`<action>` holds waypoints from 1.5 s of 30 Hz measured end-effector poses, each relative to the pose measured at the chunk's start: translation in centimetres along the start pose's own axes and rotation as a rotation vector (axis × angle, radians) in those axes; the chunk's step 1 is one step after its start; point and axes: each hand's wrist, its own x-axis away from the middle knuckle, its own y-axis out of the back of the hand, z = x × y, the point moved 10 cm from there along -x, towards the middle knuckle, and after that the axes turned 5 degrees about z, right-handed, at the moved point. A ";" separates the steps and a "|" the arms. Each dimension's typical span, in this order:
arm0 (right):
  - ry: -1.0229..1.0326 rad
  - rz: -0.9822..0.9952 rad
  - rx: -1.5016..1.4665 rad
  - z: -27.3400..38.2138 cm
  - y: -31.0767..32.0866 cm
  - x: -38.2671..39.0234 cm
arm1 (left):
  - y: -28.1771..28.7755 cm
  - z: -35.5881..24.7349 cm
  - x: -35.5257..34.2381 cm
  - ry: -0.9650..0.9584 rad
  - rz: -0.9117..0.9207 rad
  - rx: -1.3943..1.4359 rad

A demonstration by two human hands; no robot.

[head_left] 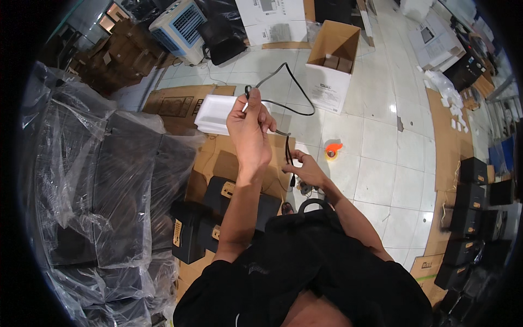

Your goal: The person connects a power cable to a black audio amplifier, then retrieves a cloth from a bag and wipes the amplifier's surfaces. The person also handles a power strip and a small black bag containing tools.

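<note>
My left hand (250, 128) is raised in front of me, its fingers pinched on a black cable (300, 86). A loop of the cable sweeps out to the right above the tiled floor, and another part hangs down beside my right hand. Lower and to the right, my right hand (308, 170) has its fingers curled at the hanging strands, with a black plug (293, 180) dangling just below. Behind the left hand lies a white foam piece (213, 114). Black speaker-like boxes (189, 240) with yellowish panels stand under my left forearm.
Plastic-wrapped black boxes (128, 185) are stacked along the left. An open white carton (327, 87) stands ahead, with an orange tape dispenser (332, 151) on the floor nearer me. More black boxes (468, 196) line the right side. An air cooler (177, 32) is at the far left.
</note>
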 end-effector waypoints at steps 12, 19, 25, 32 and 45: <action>-0.189 -0.079 -0.760 1.1 -0.6 0.2 | 5.6 1.4 0.8 0.018 -0.044 0.089; -0.401 -0.055 -1.168 2.5 -1.9 1.4 | 7.5 5.5 3.8 0.155 -0.077 0.020; -0.556 0.021 -1.249 1.3 -2.3 2.2 | 7.8 12.1 9.1 0.442 -0.007 -0.414; -0.738 0.136 -1.146 -0.9 -3.3 4.4 | 3.8 12.2 14.8 0.043 0.406 -1.477; -0.671 0.242 -0.972 -1.6 -2.1 6.5 | 4.1 11.0 17.2 -0.142 0.567 -1.234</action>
